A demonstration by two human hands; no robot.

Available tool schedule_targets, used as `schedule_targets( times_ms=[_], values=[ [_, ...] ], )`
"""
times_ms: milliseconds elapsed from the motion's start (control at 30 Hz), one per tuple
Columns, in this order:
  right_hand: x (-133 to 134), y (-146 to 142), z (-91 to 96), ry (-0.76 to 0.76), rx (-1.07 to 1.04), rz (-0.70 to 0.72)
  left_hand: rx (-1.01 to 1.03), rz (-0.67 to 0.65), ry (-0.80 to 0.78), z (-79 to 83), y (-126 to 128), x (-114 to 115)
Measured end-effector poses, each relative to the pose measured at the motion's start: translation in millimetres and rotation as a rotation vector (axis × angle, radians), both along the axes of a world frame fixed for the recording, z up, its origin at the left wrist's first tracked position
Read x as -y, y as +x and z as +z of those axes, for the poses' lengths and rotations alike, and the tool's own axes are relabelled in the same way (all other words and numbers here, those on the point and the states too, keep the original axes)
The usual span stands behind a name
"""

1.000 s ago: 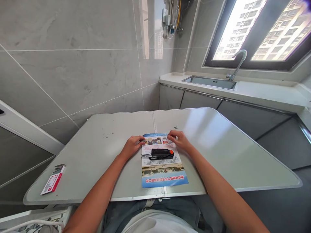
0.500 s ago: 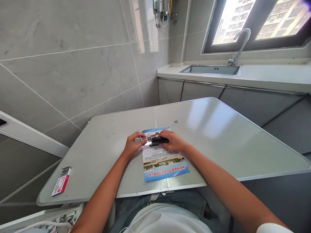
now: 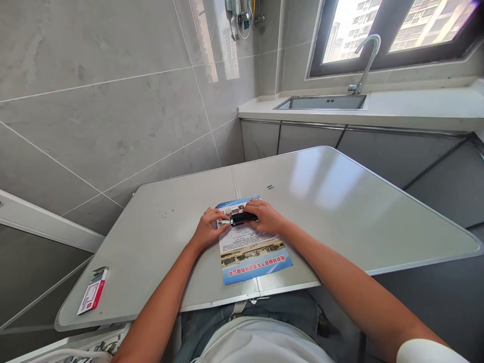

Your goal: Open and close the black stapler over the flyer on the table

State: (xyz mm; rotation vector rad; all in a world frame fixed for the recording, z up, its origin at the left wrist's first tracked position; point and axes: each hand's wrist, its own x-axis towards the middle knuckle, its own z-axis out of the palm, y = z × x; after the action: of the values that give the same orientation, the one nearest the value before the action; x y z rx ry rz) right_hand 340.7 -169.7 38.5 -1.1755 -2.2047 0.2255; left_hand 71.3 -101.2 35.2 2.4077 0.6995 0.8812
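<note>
A printed flyer (image 3: 251, 252) with a blue bottom band lies flat on the grey folding table (image 3: 340, 212), in front of me. My right hand (image 3: 266, 218) is closed around a black utility knife (image 3: 242, 218) over the flyer's upper part. At the flyer's left edge my left hand (image 3: 207, 230) has its fingers curled, and they touch the knife's metal tip and the paper.
A small red and white packet (image 3: 92, 296) lies at the table's near left corner. Two small staples (image 3: 269, 187) sit beyond the flyer. Behind the table are a tiled wall, a counter with a sink (image 3: 321, 102) and a tap (image 3: 365, 55) under a window.
My right hand left the flyer's top edge and took hold of the knife, which moved up the page. My left hand came in to its tip. The view shifted.
</note>
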Motion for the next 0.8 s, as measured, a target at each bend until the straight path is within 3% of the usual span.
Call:
schedule_targets(
  times_ms=[800],
  values=[
    [2.2,-2.5,2.1,-0.015,0.02,0.023,-0.05,-0.022,0.076,-7.1,3.1,-0.3]
  ],
)
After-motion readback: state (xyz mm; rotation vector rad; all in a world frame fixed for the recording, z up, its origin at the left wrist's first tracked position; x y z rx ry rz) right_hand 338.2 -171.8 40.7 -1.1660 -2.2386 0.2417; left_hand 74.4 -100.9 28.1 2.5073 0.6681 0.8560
